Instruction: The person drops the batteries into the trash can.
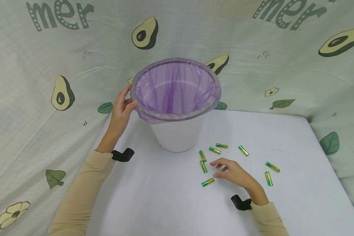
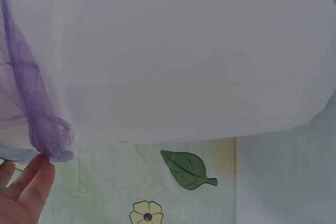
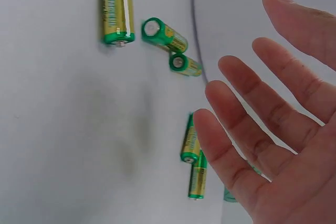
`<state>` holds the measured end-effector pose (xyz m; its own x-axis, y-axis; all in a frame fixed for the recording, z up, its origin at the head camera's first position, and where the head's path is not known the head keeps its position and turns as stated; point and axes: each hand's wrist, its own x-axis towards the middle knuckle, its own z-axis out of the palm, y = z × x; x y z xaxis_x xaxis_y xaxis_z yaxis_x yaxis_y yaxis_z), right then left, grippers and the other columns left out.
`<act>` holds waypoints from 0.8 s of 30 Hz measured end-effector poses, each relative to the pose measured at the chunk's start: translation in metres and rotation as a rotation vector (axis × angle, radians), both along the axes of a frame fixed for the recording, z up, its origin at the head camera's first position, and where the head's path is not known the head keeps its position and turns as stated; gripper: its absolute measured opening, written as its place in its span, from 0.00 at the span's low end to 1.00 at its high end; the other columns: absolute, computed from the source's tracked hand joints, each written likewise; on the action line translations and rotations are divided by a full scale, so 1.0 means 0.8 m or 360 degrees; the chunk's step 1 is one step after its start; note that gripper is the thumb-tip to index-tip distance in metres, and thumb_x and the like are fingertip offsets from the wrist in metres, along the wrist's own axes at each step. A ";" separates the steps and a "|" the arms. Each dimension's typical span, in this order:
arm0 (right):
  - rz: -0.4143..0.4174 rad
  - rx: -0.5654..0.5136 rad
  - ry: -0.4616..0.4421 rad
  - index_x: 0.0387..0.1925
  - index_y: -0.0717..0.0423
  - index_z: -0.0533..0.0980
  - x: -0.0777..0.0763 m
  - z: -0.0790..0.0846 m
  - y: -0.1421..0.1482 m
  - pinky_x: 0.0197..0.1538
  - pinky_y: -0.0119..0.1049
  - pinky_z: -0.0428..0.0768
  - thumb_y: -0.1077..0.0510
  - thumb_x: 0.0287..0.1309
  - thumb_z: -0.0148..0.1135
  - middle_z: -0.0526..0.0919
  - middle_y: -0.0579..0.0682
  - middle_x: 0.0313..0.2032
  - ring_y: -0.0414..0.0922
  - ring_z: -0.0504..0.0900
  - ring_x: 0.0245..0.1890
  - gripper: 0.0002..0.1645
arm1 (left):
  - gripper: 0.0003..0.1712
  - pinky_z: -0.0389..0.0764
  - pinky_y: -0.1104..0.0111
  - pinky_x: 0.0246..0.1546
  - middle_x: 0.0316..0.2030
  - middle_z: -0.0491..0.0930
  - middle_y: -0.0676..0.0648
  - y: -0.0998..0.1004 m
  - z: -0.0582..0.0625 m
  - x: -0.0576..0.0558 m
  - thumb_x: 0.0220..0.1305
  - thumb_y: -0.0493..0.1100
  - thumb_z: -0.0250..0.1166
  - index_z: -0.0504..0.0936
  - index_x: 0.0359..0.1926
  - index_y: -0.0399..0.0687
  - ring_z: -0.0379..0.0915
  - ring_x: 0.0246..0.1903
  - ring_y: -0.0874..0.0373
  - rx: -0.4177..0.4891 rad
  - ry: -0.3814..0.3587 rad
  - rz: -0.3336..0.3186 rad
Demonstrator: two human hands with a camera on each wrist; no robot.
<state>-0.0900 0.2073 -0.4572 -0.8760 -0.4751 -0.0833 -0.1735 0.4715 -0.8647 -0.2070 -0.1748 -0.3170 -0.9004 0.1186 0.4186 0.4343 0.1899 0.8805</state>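
A pale cloth point(image 1: 112, 55) printed with avocados and leaves hangs behind and beside the white bin point(image 1: 177, 135), and a white tabletop point(image 1: 162, 196) lies under it. A purple liner point(image 1: 177, 88) covers the inside of the bin and folds over its rim. Beige sleeves, left point(image 1: 79, 193) and right point(image 1: 269, 219), reach in from the near side of the bin. The left hand point(image 1: 120, 113) rests against the bin's left rim, thumb and fingers apart, fingertips touching the liner. The right hand point(image 1: 231, 172) is in front and to the right of the bin, fingers loosely bent and thumb apart from them. A black piece point(image 1: 123, 155) sits at the left wrist.

Eight green-and-gold batteries lie right of and in front of the bin: a near battery point(image 1: 207, 182) just beside the right thumb, two almost end to end closer to the bin, three off its right side, two farther right.
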 end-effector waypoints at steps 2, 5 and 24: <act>0.0001 -0.0006 -0.0018 0.50 0.62 0.75 0.004 -0.007 0.000 0.47 0.38 0.75 0.56 0.54 0.64 0.79 0.58 0.49 0.55 0.74 0.46 0.23 | 0.34 0.72 0.81 0.48 0.66 0.57 0.44 0.000 0.000 0.000 0.64 0.38 0.51 0.55 0.70 0.45 0.69 0.50 0.65 0.0005 -0.0006 0.0001; 0.0006 -0.0025 -0.0014 0.49 0.63 0.75 0.009 -0.017 -0.001 0.44 0.35 0.75 0.58 0.52 0.65 0.79 0.59 0.48 0.53 0.74 0.44 0.22 | 0.34 0.72 0.81 0.48 0.66 0.57 0.44 0.000 0.000 0.001 0.64 0.38 0.51 0.55 0.71 0.45 0.69 0.50 0.65 0.0012 -0.0013 0.0003; 0.0063 0.0022 0.0096 0.43 0.64 0.77 0.011 -0.055 -0.008 0.35 0.28 0.72 0.63 0.48 0.67 0.78 0.54 0.34 0.46 0.72 0.33 0.18 | 0.34 0.71 0.80 0.49 0.68 0.56 0.46 0.001 -0.002 -0.001 0.64 0.38 0.50 0.55 0.71 0.47 0.68 0.49 0.65 -0.0019 -0.0009 0.0019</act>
<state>-0.0812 0.2008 -0.5011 -0.8601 -0.5088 -0.0377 -0.2441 0.4752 -0.8453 -0.2075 -0.1736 -0.3182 -0.9042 0.1129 0.4120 0.4269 0.2055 0.8806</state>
